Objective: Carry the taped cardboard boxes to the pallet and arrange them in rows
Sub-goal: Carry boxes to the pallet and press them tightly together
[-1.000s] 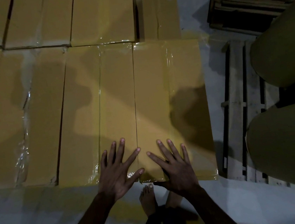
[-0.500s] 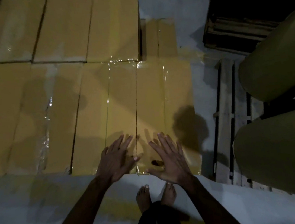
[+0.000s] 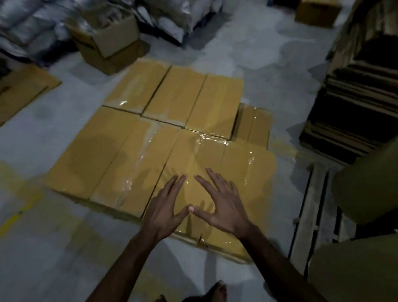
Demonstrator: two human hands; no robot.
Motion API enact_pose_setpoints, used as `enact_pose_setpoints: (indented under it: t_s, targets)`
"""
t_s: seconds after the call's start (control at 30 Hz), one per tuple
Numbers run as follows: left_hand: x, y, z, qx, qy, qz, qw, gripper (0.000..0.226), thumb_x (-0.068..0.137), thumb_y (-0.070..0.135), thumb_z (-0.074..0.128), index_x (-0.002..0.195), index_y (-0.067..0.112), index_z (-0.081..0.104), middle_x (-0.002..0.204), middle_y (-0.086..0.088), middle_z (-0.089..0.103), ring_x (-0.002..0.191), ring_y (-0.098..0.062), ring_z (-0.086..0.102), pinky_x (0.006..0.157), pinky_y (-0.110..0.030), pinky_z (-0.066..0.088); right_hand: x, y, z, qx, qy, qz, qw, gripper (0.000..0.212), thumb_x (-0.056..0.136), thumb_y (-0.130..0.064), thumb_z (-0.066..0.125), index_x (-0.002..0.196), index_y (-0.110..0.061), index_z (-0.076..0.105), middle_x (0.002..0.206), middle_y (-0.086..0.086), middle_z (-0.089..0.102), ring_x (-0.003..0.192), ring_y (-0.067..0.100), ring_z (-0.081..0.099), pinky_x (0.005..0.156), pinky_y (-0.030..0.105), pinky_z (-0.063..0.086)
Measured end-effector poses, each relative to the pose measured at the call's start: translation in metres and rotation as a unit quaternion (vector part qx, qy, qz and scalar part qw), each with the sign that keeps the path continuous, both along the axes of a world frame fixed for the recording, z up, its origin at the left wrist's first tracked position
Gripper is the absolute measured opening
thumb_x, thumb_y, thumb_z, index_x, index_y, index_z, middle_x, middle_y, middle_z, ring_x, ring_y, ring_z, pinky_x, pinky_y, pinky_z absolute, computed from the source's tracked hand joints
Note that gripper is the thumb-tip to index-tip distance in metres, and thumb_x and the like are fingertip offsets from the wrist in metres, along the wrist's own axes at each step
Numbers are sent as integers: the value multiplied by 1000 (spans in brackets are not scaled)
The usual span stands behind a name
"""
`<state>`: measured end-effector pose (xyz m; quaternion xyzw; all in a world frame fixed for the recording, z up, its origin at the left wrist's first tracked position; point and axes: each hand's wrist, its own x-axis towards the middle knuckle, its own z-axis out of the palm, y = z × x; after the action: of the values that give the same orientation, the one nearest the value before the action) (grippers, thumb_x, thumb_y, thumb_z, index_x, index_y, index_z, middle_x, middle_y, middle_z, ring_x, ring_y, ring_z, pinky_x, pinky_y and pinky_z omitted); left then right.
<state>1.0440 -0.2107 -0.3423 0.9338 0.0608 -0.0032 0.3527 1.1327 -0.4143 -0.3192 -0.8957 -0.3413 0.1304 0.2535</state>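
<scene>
Several taped yellow-brown cardboard boxes lie side by side in two rows on the floor; whatever is under them is hidden. The nearest right box [image 3: 249, 170] has glossy tape along its top. My left hand [image 3: 166, 208] and my right hand [image 3: 221, 203] hover with fingers spread straight over its near end, thumbs almost touching, holding nothing. A lower, narrower taped box [image 3: 254, 126] sits behind it at the right. The far row of boxes [image 3: 179, 96] butts against the near row [image 3: 109, 161].
An empty wooden pallet [image 3: 307, 215] lies on the floor to the right, beside large brown paper rolls [image 3: 382, 179]. Stacked flat cardboard [image 3: 361, 107] stands at the far right. An open carton [image 3: 109, 44], grey sacks [image 3: 171, 7] and a flattened sheet [image 3: 11, 97] lie beyond. My bare feet [image 3: 217, 295] are below.
My head has lifted, so the view now takes in the room beyond the boxes. Both hands have come up off the box top and drawn closer together.
</scene>
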Motion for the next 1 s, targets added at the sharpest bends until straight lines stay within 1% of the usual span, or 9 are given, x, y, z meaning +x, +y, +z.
enact_pose_setpoints:
  t_s: [0.17, 0.23, 0.37, 0.5, 0.6, 0.67, 0.8, 0.9, 1.0]
  targets:
    - [-97, 54, 16, -25, -37, 111, 993, 80, 97, 66, 57, 163, 43, 16, 170, 11, 22, 152, -13, 31, 113, -43, 42, -43, 74, 17, 28, 5, 64, 998, 85, 89, -79, 52, 160, -49, 18, 173, -14, -3, 159, 18, 11, 124, 55, 19]
    - [-140, 85, 18, -2, -31, 138, 990, 81, 95, 69, 54, 162, 46, 15, 170, 13, 23, 152, -13, 32, 113, -45, 43, -59, 106, 18, 34, 25, 88, 995, 85, 88, -79, 54, 160, -49, 18, 173, -14, -2, 159, 18, 12, 123, 57, 23]
    - [-236, 154, 20, 14, -40, 216, 975, 79, 93, 70, 52, 160, 50, 16, 167, 15, 27, 153, -12, 30, 117, -36, 36, -103, 182, 21, 25, 28, 164, 986, 86, 87, -80, 53, 160, -51, 17, 173, -15, -1, 157, 19, 16, 120, 58, 29]
    - [-330, 233, 18, 11, -37, 313, 949, 83, 91, 75, 49, 161, 51, 12, 170, 15, 21, 155, -11, 25, 120, -47, 34, -177, 280, 23, 61, 19, 227, 972, 83, 88, -80, 54, 159, -47, 27, 172, -15, 4, 155, 18, 24, 115, 49, 36]
    - [-400, 286, 19, 15, -50, 370, 927, 83, 91, 76, 48, 161, 50, 12, 170, 15, 22, 156, -9, 23, 120, -50, 34, -252, 361, 21, 70, 39, 295, 952, 82, 90, -74, 59, 159, -45, 27, 173, -14, 5, 156, 14, 21, 120, 40, 31]
    - [-443, 319, 20, 15, -60, 409, 910, 80, 92, 75, 47, 160, 52, 13, 169, 16, 22, 156, -8, 21, 121, -52, 34, -307, 418, 20, 66, 54, 339, 937, 82, 90, -77, 55, 160, -45, 25, 172, -17, 1, 157, 13, 17, 123, 42, 27]
    - [-524, 375, 19, -8, -72, 490, 869, 79, 93, 78, 47, 160, 52, 14, 170, 18, 20, 157, -9, 20, 120, -56, 31, -410, 520, 15, 77, 99, 394, 910, 77, 94, -73, 52, 160, -46, 21, 171, -21, -2, 157, 12, 16, 121, 46, 29]
    - [-574, 404, 17, -14, -98, 557, 825, 75, 98, 64, 53, 162, 40, 23, 169, 16, 23, 155, -6, 23, 122, -49, 32, -467, 586, 13, 77, 125, 437, 887, 75, 96, -70, 52, 160, -46, 21, 170, -26, -5, 157, 10, 15, 121, 48, 31]
    - [-621, 429, 3, -43, -115, 621, 774, 74, 99, 54, 62, 162, 35, 28, 167, 14, 30, 152, -7, 31, 121, -47, 35, -514, 646, 9, 68, 126, 486, 862, 77, 94, -73, 51, 160, -44, 24, 169, -27, -5, 157, 10, 16, 119, 49, 33]
